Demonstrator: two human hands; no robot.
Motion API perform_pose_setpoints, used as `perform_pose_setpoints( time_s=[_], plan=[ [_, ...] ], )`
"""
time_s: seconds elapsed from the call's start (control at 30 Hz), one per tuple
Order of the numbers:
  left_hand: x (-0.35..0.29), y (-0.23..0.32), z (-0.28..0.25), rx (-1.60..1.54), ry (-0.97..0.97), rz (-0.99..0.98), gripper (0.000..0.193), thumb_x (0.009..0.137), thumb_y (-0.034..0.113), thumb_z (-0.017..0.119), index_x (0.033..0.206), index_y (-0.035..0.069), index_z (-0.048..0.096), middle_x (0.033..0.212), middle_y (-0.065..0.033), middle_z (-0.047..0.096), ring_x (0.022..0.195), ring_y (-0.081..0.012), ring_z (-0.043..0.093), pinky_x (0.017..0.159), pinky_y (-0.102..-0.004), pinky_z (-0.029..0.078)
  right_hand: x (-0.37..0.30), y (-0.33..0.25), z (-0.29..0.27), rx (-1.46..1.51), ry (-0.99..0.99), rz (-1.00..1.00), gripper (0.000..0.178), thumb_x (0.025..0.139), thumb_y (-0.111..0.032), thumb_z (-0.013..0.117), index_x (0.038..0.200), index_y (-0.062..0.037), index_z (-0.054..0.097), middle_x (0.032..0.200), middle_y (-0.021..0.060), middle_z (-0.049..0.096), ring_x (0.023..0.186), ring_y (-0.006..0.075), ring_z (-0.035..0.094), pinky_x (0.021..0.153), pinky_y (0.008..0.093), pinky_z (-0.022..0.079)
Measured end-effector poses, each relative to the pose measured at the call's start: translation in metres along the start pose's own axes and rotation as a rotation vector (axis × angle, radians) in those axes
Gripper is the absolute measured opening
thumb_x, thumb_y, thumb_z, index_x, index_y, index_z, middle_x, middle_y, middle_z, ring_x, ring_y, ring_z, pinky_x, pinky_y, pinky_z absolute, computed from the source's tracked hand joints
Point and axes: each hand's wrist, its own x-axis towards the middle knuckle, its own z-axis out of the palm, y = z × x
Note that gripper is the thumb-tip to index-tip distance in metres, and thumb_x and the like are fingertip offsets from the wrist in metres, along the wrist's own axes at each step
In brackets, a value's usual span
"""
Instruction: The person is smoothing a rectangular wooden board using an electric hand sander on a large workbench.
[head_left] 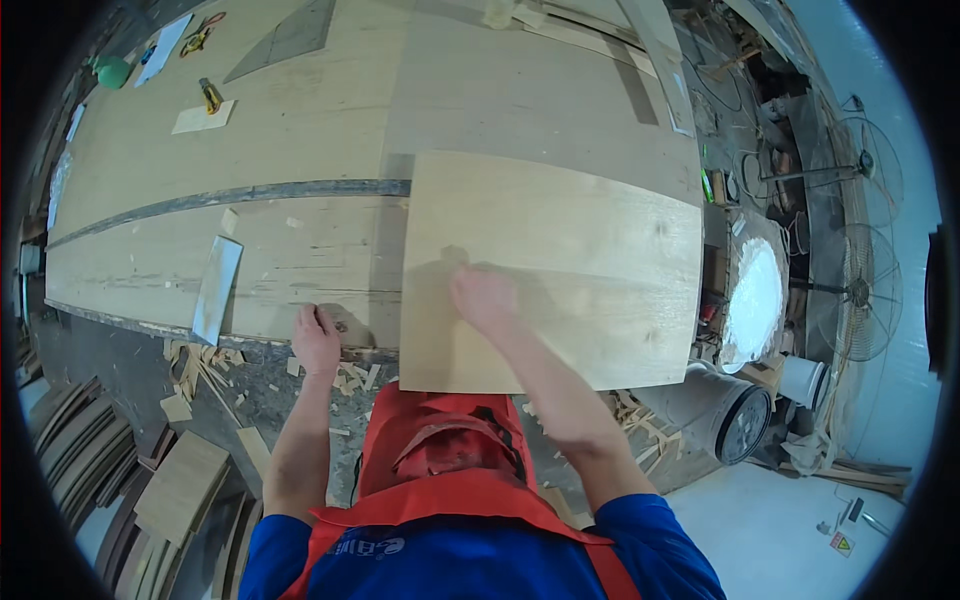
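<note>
A pale rectangular plywood panel (pixel 590 290) lies flat on the workbench in front of me, its near edge reaching my red apron. Over its left half is my right hand (pixel 485 297), closed, its knuckles up and a shadow just beyond it. Whatever the fingers hold, if anything, is hidden. To the left of the panel, my left hand (pixel 317 342) rests at the bench's front edge, fingers forward and slightly apart, holding nothing I can see. A narrow light strip (pixel 216 290) lies on the bench left of that hand.
A dark strip (pixel 250 192) crosses the workbench (pixel 300 130). Farther back are a yellow-handled utility knife (pixel 210 96), scissors (pixel 204 32) and a grey triangular sheet (pixel 285 40). Buckets (pixel 730 415) and fans (pixel 858 290) stand right; stacked boards (pixel 185 485) and wood scraps lie below left.
</note>
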Motion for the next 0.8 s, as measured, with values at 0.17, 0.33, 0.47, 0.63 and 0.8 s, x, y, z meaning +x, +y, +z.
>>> perform_pose_setpoints(
  time_s=[0.17, 0.33, 0.47, 0.63, 0.8],
  plan=[
    [0.004, -0.004, -0.01, 0.069, -0.051, 0.07, 0.016, 0.098, 0.021, 0.058, 0.101, 0.005, 0.06, 0.091, -0.0169, 0.065, 0.085, -0.0403, 0.064, 0.072, -0.0514, 0.052, -0.024, 0.108, -0.039, 0.181, 0.266, 0.448, 0.034, 0.097, -0.038, 0.057, 0.108, -0.0089, 0.07, 0.093, 0.0175, 0.074, 0.086, 0.0383, 0.072, 0.076, 0.0516, 0.057],
    [0.008, 0.002, -0.013, 0.04, -0.066, 0.054, 0.015, 0.098, 0.021, 0.059, 0.097, 0.005, 0.059, 0.089, -0.0172, 0.064, 0.084, -0.0401, 0.064, 0.071, -0.0516, 0.052, 0.006, -0.062, -0.008, 0.026, -0.035, 0.201, 0.027, 0.098, -0.031, 0.051, 0.107, -0.0114, 0.068, 0.097, 0.0199, 0.073, 0.095, 0.043, 0.07, 0.08, 0.0546, 0.056],
    [0.008, -0.007, -0.01, 0.003, -0.069, 0.043, 0.015, 0.097, 0.02, 0.059, 0.097, 0.005, 0.06, 0.089, -0.0171, 0.064, 0.083, -0.0398, 0.064, 0.07, -0.0513, 0.052, 0.023, -0.127, -0.001, -0.046, -0.108, -0.114, 0.027, 0.098, -0.033, 0.051, 0.102, -0.0096, 0.065, 0.096, 0.0193, 0.074, 0.091, 0.0414, 0.072, 0.078, 0.0552, 0.057],
    [0.005, -0.006, -0.015, 0.012, -0.056, 0.061, 0.015, 0.097, 0.02, 0.059, 0.097, 0.005, 0.059, 0.088, -0.0167, 0.064, 0.082, -0.0395, 0.065, 0.07, -0.0503, 0.053, 0.013, -0.092, -0.015, -0.023, -0.001, -0.017, 0.029, 0.099, -0.034, 0.052, 0.103, -0.0088, 0.064, 0.095, 0.0204, 0.073, 0.09, 0.041, 0.072, 0.077, 0.0551, 0.057],
    [0.013, -0.002, -0.011, 0.02, -0.01, 0.067, 0.015, 0.098, 0.021, 0.058, 0.097, 0.006, 0.059, 0.089, -0.0165, 0.065, 0.081, -0.0393, 0.065, 0.069, -0.0504, 0.053, 0.01, -0.015, -0.031, 0.079, 0.079, 0.135, 0.032, 0.099, -0.036, 0.051, 0.11, -0.0094, 0.066, 0.097, 0.0217, 0.073, 0.094, 0.0424, 0.07, 0.08, 0.0544, 0.056]
  ],
)
